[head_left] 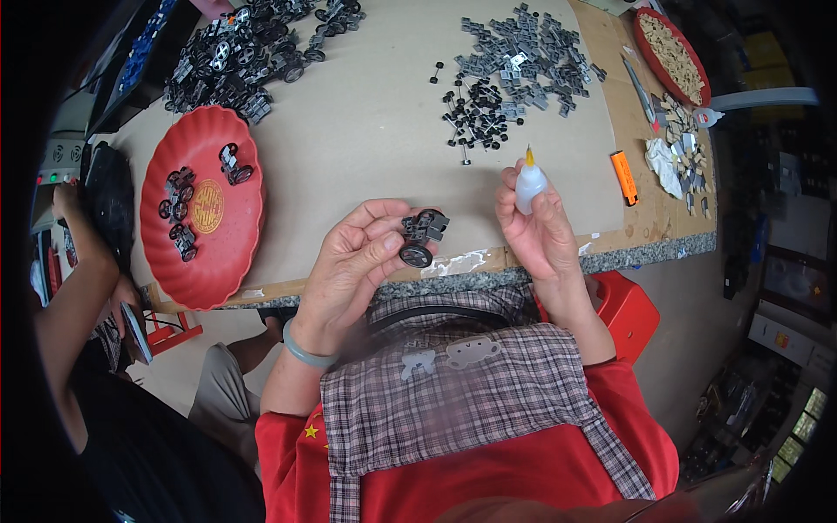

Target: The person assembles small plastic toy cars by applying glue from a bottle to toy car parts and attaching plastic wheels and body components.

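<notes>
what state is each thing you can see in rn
left hand, pinching wheeled piece
right hand, gripping white bottle
white bottle, upright, yellow tip uppermost
red plate, partly filled
grey parts, loose, heaped
orange item, lying flat
white wad, crumpled
red tray, filled with tan pieces

A worktable [649,254] with a speckled granite edge spans the upper half of the frame, its top covered by a tan sheet [349,131]. A red plastic stool [629,318] stands below its edge, right of centre, on a pale, smooth floor [676,349]. The far right is dim and cluttered, a white carton [789,340] among dark stacks; at lower right, daylight shows through a paned window [798,436]
</notes>
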Demonstrator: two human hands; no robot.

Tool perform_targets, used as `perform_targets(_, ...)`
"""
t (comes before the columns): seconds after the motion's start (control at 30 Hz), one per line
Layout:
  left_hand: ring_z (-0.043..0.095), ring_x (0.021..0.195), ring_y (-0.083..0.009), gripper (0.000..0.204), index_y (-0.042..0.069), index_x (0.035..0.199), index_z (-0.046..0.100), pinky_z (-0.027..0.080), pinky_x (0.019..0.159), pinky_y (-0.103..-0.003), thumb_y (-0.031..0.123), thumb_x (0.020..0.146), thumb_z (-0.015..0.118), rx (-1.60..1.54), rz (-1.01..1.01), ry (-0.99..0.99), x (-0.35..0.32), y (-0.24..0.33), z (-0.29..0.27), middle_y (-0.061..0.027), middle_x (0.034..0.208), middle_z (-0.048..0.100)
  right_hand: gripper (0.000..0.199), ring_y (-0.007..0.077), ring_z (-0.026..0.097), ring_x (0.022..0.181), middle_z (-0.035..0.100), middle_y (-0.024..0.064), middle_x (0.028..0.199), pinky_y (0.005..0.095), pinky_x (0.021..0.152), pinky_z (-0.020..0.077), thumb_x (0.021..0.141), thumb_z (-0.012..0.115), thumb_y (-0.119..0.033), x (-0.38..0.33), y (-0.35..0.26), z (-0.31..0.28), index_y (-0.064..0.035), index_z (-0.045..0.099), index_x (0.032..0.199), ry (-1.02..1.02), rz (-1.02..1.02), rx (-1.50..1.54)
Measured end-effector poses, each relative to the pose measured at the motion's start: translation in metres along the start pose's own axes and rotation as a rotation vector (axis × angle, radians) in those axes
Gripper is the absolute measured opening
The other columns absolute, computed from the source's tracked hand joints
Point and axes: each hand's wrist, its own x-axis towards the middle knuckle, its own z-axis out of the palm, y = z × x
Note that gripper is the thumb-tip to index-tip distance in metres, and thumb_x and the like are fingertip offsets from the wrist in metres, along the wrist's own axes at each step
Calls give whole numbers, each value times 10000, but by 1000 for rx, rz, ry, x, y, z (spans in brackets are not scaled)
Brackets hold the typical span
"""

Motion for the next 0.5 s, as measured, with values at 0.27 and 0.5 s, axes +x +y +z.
perform_targets(0.27, 672, 905, -202, 446, -14, 1281, 455, 560, 795, -276, 154, 908, 635, 117, 61, -21, 3, 0, 7, -210, 1179, 612, 430, 178, 629, 824, 575, 98, 1028, 250, 723, 529, 801, 677, 0, -6, 1, 24, -58, 512, 1194, -59, 94, -193)
perform_targets(0.5, 613, 1036, -163, 502, 45, 1371, 368, 521, 868, -279, 80, 924, 593, 456, 119, -87, -1, 10, 16, -182, 1214, 598, 266, 174, 630, 809, 603, 74, 1015, 272, 702, 516, 751, 754, -21, -7, 4, 32, -50, 671, 1002, -313, -242, -1225)
